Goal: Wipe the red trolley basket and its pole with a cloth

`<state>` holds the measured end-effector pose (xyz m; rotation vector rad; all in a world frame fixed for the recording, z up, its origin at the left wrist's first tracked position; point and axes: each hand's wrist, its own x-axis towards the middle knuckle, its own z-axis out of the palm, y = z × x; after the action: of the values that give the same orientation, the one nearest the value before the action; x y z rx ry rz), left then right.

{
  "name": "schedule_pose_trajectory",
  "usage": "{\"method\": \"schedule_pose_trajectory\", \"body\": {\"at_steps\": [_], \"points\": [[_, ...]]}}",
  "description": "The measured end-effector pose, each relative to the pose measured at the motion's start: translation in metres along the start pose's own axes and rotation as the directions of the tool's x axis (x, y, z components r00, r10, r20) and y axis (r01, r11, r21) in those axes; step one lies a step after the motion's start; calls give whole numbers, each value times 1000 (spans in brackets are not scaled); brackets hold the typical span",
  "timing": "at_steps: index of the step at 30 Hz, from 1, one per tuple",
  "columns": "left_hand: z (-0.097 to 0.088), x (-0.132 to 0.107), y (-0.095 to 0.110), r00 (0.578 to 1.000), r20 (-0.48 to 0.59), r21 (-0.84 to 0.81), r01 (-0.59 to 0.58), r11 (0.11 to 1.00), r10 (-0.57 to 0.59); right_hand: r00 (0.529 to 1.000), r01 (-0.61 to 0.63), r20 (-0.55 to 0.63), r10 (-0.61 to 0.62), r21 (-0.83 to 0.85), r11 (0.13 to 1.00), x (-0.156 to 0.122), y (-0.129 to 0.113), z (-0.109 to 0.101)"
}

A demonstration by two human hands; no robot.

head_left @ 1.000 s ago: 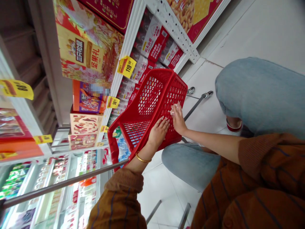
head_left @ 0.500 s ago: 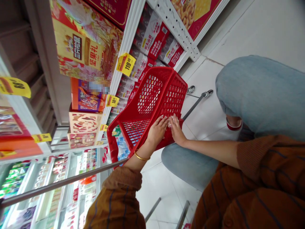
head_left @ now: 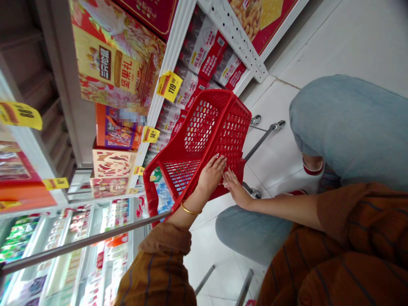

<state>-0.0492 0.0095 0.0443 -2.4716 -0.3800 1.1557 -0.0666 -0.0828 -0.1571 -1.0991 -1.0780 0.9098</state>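
The view is turned on its side. A small red plastic shopping cart (head_left: 237,114) with mesh sides stands against the shelves. My left hand (head_left: 211,172), with a gold bangle (head_left: 190,209) on the wrist, rests flat on the cart's red side, its fingers extended. Close beside it, my right hand (head_left: 238,190) has straight fingers, their tips at the same red panel. Pale, shiny nails show at the right fingertips. I see nothing held in either hand.
Shelves carry gift boxes (head_left: 117,63), packs of red-labelled bottles (head_left: 204,49) and yellow price tags (head_left: 170,86). A grey metal pole (head_left: 86,242) crosses the lower left. Cart wheels (head_left: 277,125) stand on white floor tiles (head_left: 306,55), near my jeans-clad knees (head_left: 338,123).
My right hand has slid a little down the picture along the cart's side, uncovering a wheel and part of a shoe. The left hand has hardly moved.
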Motion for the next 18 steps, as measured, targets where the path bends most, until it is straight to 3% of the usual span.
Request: {"method": "schedule_pose_trajectory", "body": {"at_steps": [4,7,9,12,18], "points": [[4,-4,10,1000,25,68,-17,998,15,986,-89,-139,89,5,996,22,12,-23],[10,-6,19,998,61,54,-37,998,33,931,-176,-328,158,-27,984,56,22,-37],[15,-6,23,997,70,28,-21,999,19,902,-201,-392,179,-17,979,73,28,-39],[19,-4,23,998,66,24,20,1000,-21,901,-206,-391,188,-3,979,79,32,-34],[21,0,19,999,36,5,21,1000,-21,936,-189,-308,171,-29,981,56,35,-22]]}}
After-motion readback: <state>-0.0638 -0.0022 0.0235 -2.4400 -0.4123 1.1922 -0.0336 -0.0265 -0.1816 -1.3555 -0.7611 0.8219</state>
